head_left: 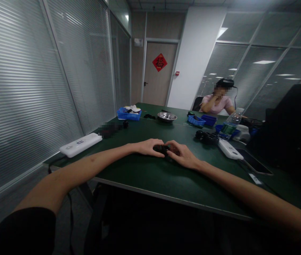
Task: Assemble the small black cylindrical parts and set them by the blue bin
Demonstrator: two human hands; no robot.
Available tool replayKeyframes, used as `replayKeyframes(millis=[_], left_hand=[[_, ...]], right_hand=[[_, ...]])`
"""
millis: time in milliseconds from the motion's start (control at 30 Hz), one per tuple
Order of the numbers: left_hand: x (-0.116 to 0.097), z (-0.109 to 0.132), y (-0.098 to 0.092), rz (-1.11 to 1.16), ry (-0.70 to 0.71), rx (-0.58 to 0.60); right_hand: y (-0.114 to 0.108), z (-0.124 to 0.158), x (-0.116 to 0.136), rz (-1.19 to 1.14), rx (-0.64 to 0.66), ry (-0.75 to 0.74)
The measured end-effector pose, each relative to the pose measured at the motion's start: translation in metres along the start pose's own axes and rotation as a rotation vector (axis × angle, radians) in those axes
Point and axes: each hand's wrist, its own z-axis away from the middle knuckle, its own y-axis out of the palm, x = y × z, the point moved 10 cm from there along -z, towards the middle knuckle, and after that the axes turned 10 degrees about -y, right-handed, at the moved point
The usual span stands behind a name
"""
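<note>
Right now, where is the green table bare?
Bare: between long white plastic box and left hand; between round metal bowl and right hand. Both hands grip a small black part. Crowded: right side, around black parts pile and flat dark phone.

1. Both arms reach forward, nearly straight, and converge toward the middle.
2. The left forearm (86, 166) is bare, with a dark sleeve (20, 230) at the upper arm.
3. The right forearm (246, 191) is bare too and comes in from the lower right.
4. The left hand (148, 147) lies palm down, its fingers curled inward.
5. The right hand (182, 156) mirrors it, knuckles up.
6. The fingertips of the two hands meet, thumbs close together.
</note>
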Motion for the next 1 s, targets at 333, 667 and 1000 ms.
replayKeyframes(millis=[333,667,1000], left_hand=[[-0.0002,0.0002,-0.0008,0.009,-0.011,-0.003],[0.0033,-0.0016,0.0005,0.014,0.001,-0.004],[0.0016,-0.0007,0.0002,0.007,0.011,0.000]], right_hand=[[-0.0013,0.0007,-0.0031,-0.013,-0.028,0.032],[-0.0012,0.0002,-0.0032,0.009,-0.021,0.027],[-0.0001,-0.0004,0.0005,0.020,0.003,0.001]])
